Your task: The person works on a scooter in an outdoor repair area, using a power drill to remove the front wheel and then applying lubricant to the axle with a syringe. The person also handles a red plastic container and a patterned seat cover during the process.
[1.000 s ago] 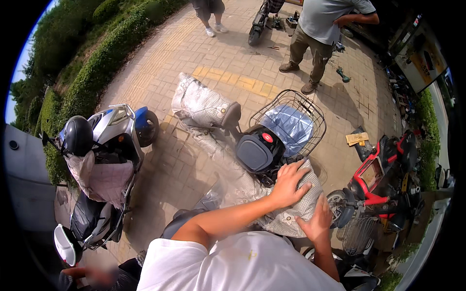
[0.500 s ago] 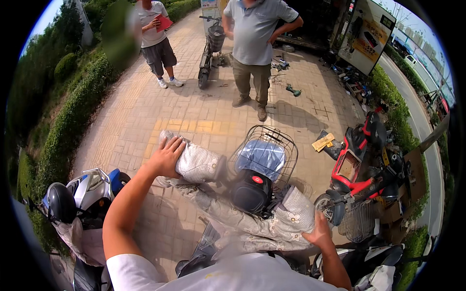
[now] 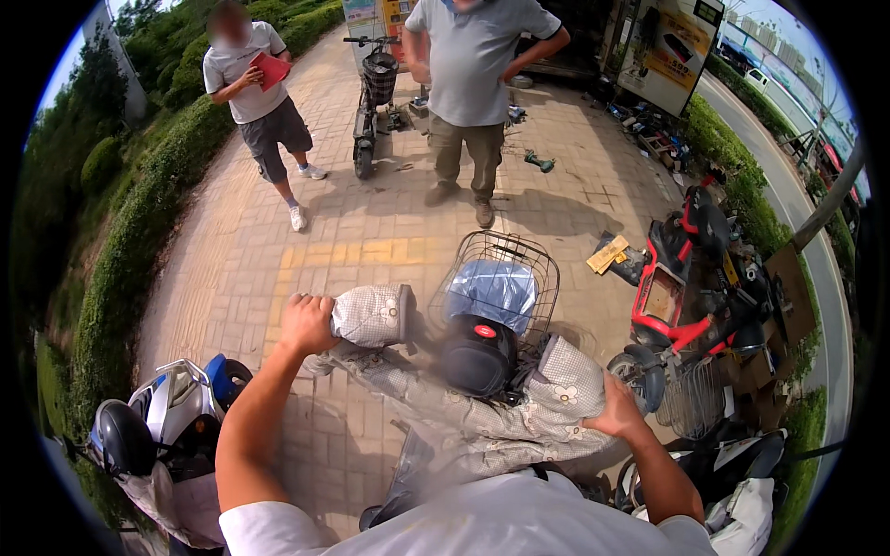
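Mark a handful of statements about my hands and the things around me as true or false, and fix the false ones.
1. Your left hand touches the left patterned cover. True.
2. Bluish plastic lies in the wire basket. True.
3. Your right hand is inside the wire basket. False: it is at the right patterned cover.
4. The person in dark shorts holds something green. False: the flat item is red.
5. The red two-wheeler is right of the wire basket. True.
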`<state>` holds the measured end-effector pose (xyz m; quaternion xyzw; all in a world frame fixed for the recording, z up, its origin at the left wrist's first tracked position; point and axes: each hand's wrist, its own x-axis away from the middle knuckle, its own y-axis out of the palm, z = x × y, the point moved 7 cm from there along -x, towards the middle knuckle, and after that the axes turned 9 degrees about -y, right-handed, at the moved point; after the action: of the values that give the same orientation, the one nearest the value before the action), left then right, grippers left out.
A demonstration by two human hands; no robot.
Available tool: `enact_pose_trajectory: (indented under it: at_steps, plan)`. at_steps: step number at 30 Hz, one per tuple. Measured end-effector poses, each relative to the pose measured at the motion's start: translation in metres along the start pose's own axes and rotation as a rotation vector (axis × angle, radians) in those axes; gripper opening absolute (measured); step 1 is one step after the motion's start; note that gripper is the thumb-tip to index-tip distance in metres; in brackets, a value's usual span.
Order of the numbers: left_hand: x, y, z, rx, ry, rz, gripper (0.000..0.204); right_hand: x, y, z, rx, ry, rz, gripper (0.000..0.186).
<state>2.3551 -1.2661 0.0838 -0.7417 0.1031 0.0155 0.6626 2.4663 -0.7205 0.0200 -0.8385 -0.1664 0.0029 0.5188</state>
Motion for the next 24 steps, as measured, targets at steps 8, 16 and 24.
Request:
enact_pose_trajectory:
  at_steps: [8, 16, 24]
  plan:
    - [-0.003, -0.013, 0.001, 0.055, -0.006, 0.015, 0.075, 0.002, -0.003, -0.008, 0.061, 0.001, 0.034, 0.112]
    - [-0.025, -0.019, 0.013, 0.086, 0.094, -0.144, 0.099, 0.005, -0.007, -0.007, 0.026, 0.043, 0.066, 0.104]
    - [-0.074, -0.014, 0.032, -0.029, 0.097, -0.046, 0.062, -0.020, -0.024, 0.022, -0.076, 0.009, 0.162, 0.104]
